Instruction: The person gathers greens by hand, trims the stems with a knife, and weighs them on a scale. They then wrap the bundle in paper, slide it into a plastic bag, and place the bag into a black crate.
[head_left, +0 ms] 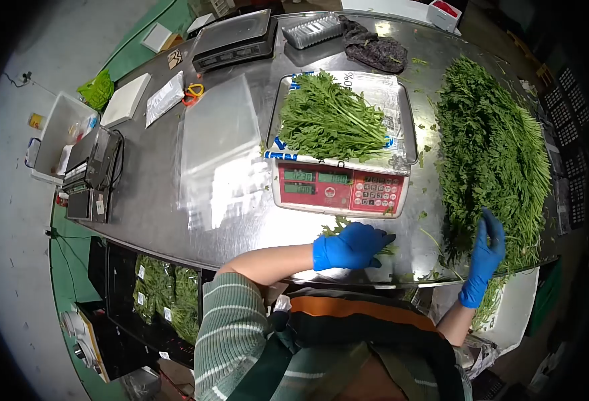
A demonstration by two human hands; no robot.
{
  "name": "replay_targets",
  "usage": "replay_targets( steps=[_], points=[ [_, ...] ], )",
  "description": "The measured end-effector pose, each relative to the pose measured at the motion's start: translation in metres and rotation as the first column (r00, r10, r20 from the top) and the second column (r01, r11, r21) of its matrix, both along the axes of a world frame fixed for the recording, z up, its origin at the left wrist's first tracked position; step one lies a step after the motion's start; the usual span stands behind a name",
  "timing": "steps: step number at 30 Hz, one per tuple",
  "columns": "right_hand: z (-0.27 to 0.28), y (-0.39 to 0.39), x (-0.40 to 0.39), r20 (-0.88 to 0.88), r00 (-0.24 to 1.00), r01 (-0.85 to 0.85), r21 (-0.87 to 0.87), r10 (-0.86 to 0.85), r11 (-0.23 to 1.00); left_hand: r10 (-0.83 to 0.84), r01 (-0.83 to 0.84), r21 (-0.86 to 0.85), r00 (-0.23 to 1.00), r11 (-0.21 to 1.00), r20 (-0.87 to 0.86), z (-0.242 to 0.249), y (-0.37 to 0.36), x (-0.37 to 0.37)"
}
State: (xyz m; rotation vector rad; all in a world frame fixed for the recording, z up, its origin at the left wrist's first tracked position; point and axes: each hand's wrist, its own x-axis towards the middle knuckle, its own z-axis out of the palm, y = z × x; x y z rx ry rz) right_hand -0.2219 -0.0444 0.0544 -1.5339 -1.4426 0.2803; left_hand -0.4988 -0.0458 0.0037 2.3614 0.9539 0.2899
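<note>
Blue nitrile covers both your hands. Your left hand (349, 246) lies on the steel with its fingers curled together over a small sprig of leafy greens (338, 227), pinning it against the brushed stainless-steel table (154, 194); a few leaf tips poke out beyond your fingertips. Your right hand (485, 257) stands on edge, fingers straight and held together, gripping nothing, with their tips touching the near edge of the long heap of loose green leafy stems (491, 150) that runs away from them.

Just beyond your left fingers sits the red-fronted digital weighing scale (340, 188). Its steel pan holds a fanned bunch of the same greens (331, 120) lying on a clear printed plastic bag (384, 90), with stems pointing to your left.

Further out, past the scale, a clear ridged plastic tray (312, 30) lies next to a dark crumpled cloth (376, 50), and a second grey scale (234, 39) stands to their left. Its pan is bare.

The table's front edge runs right under your wrists. Between your two hands the steel shows only stray leaf scraps. Left of your left hand a stack of clear flat bags (220, 134) lies on a broad stretch of steel. Below that edge, a dark crate (164, 294) holds bagged greens.
</note>
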Motion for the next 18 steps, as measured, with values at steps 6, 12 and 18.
replay_targets(
  steps=[6,12,18],
  points=[
    [0.014,0.053,-0.124,0.415,0.768,-0.549,0.035,0.487,0.835,0.247,-0.332,0.373,0.934,0.866,0.258,0.115,0.106,-0.058],
    [-0.027,0.100,-0.167,0.565,0.667,-0.601,0.024,0.486,0.799,0.288,-0.233,0.613,0.958,0.755,0.009,0.064,0.198,-0.084],
    [0.011,0.156,-0.157,0.564,0.715,-0.596,0.182,0.413,0.782,0.331,-0.189,-0.533,0.926,0.825,0.184,0.087,0.175,-0.072]
  ],
)
